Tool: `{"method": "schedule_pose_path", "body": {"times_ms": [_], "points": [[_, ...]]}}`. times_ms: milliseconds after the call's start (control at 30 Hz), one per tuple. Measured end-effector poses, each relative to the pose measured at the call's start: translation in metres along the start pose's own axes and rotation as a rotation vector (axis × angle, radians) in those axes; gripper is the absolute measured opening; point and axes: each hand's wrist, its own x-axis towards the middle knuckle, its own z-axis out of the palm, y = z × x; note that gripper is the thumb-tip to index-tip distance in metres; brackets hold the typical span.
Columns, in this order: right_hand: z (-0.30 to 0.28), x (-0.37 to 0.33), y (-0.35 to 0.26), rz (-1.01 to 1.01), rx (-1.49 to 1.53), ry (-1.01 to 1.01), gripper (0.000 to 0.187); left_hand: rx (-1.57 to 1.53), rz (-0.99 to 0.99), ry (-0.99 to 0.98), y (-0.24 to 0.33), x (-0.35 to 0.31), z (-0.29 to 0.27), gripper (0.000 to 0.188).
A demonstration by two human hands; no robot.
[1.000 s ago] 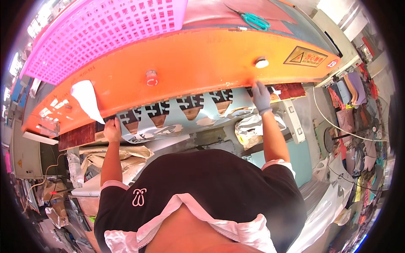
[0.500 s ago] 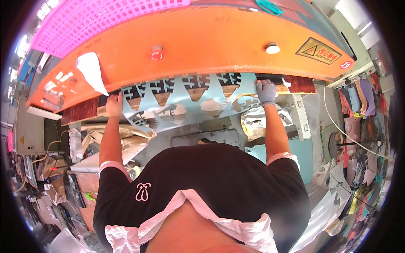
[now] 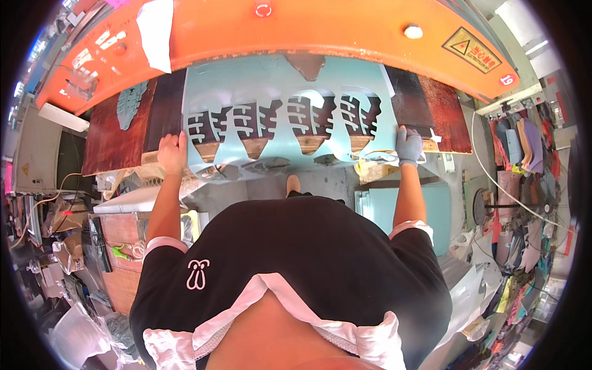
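At the far left, a small cut-out piece (image 3: 128,108) lies loose on the reddish board (image 3: 111,145), partly beneath the orange beam (image 3: 345,31) of the machine; a knock or a sweep of the forearm might send it off the front edge. Next, the bare left hand (image 3: 172,153) is closed at the left edge of the pale blue sheet (image 3: 240,86), thumb against the border, fingers curled at the front of the dark pad (image 3: 165,114). The sheet lies over the pad's middle, its back part reaching under the beam and its front part drooping over the edge. A row of holes leaves only narrow strips across it, so an uneven pull by the two hands could stretch or tear those strips, or one could snag on the wooden front edge (image 3: 256,147). The drooping part might also drag the sheet askew if either grip slackened. Overhead, the beam is the graver danger: should it come down with fingers under it, they could be crushed. At the right, the gloved right hand (image 3: 409,147) is closed at the sheet's right edge; the glove fabric could slip on a smooth surface, letting that side swing crooked.
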Motion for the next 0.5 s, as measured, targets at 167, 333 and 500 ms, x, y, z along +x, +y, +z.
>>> {"method": "schedule_pose_path", "body": {"times_ms": [167,333,500], "points": [[-0.046,-0.081,0.007,0.024,-0.031,0.045,0.031,-0.004,0.044,0.025,0.007,-0.078,-0.054,0.036],[-0.089,-0.126,0.012,0.056,0.013,-0.008,0.030,-0.044,0.064,-0.002,0.015,-0.128,-0.093,0.033],[-0.096,-0.098,-0.061,0.062,0.154,-0.080,0.061,-0.064,0.074,-0.011,0.015,-0.164,-0.119,0.035]]}}
